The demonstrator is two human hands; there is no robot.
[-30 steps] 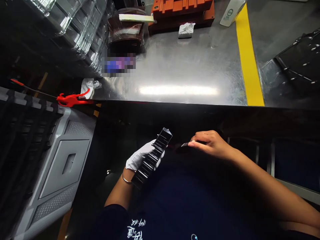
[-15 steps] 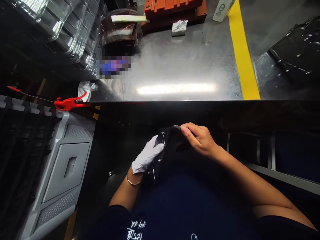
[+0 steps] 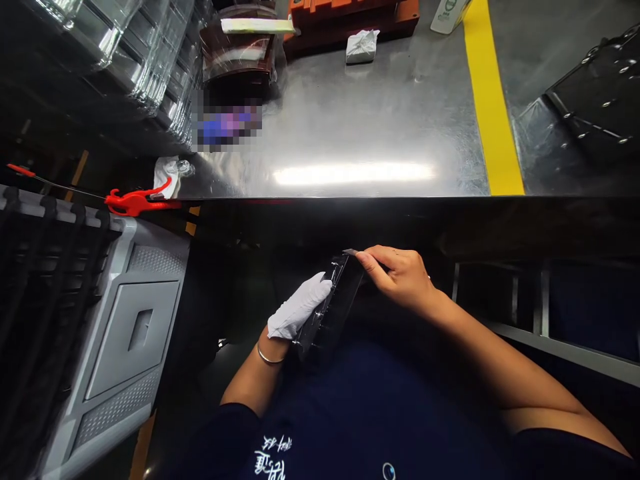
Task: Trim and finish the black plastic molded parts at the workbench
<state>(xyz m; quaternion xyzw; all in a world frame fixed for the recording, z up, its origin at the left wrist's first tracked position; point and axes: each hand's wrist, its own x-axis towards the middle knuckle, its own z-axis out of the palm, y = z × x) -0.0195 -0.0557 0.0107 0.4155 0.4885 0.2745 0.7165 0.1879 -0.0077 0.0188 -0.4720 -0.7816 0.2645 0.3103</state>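
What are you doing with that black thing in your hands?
A person holds a long black tray in front of their body, below the edge of a shiny metal table. The left hand, in a white glove, grips its side. The bare right hand pinches its top end with the fingers. The tray is tilted up on edge. A grey crate stands off to the left, and a red clamp lies just above it.
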